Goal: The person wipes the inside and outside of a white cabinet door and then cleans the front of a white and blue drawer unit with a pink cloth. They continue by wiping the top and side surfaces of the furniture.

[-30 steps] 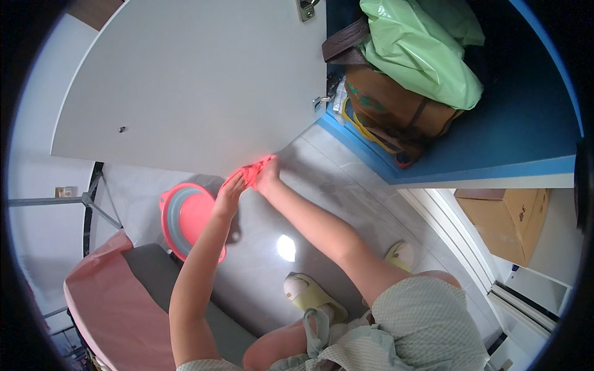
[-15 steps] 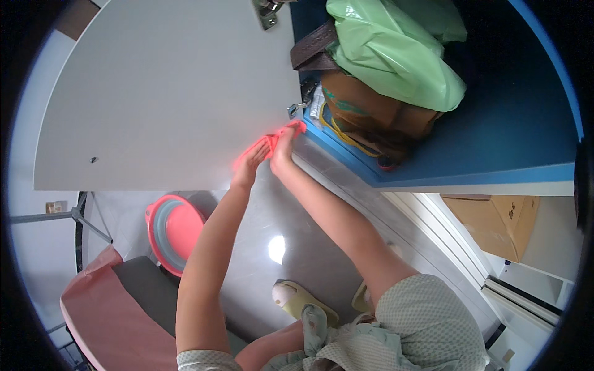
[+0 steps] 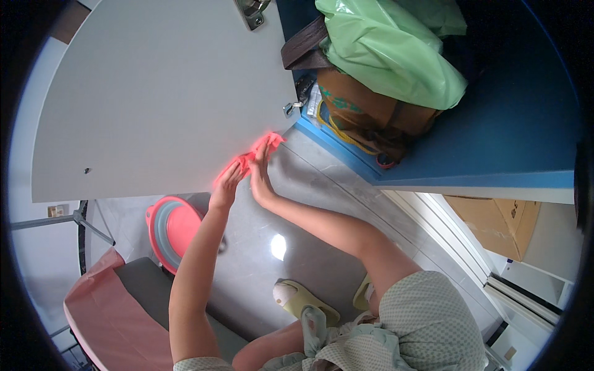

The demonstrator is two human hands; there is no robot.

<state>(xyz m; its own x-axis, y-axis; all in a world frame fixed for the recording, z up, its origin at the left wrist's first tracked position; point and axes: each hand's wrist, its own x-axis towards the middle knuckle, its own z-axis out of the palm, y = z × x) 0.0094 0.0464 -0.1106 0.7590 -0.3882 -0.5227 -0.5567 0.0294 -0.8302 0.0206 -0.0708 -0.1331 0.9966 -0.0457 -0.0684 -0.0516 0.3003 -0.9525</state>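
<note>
A bright pink cloth (image 3: 252, 158) lies along the lower edge of a pale grey cabinet door (image 3: 148, 99), close to its hinge. Both hands are on it, side by side. Stretched-out fingers of my left hand (image 3: 226, 185) press flat on the cloth's lower left part. My right hand (image 3: 262, 173) lies on its upper right part, fingers extended and pointing up the cloth. Neither hand is wrapped round it. Just above the cloth's right end is a metal hinge (image 3: 292, 109). The palms are mostly out of sight.
The blue cabinet (image 3: 495, 142) on the right holds a green plastic bag (image 3: 390, 55) and a brown bag (image 3: 352, 99). A pink and grey basin (image 3: 179, 229) stands on the floor at left, beside a pink-covered seat (image 3: 117, 309). A cardboard box (image 3: 495, 226) sits far right.
Both hands and the pink cloth have slid left and slightly down along the door's edge, away from the hinge. The door has shifted slightly in the picture.
</note>
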